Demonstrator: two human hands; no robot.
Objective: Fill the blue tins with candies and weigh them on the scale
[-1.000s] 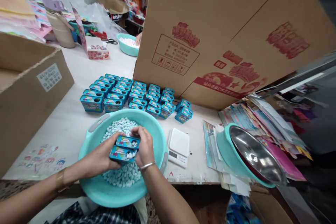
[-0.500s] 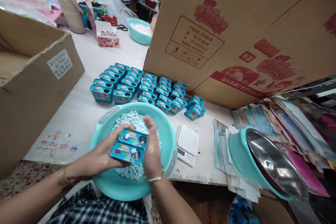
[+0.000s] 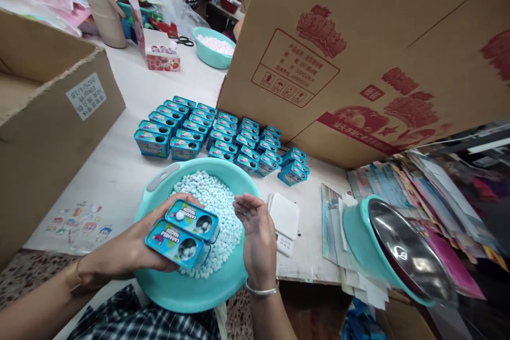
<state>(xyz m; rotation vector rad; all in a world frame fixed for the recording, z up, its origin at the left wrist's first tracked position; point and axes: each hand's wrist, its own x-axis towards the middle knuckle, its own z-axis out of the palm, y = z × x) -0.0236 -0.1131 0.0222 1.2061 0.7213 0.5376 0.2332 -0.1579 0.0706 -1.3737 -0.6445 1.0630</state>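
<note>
Two blue candy boxes (image 3: 181, 231) are gripped side by side in my left hand (image 3: 135, 244), above a turquoise basin (image 3: 187, 295). White candies show through the round opening in the top of each box, and one loose candy lies on the lid of the farther box. Small pale-blue and white candies (image 3: 215, 191) fill the bottom of the basin. My right hand (image 3: 257, 241) is held over the basin's right side, palm turned toward the boxes, fingers stretched out and holding nothing. It is apart from the boxes.
Rows of similar blue boxes (image 3: 189, 133) stand behind the basin. A white scale (image 3: 285, 215) lies to the right, near a tilted basin with a metal bowl (image 3: 406, 239). Cardboard cartons rise at the left (image 3: 51, 133) and back right (image 3: 358, 26). Scissors (image 3: 184, 41) lie farther back.
My right hand has moved right, away from the boxes, and its fingers have opened out. The two boxes in my left hand have shifted slightly left and tilted.
</note>
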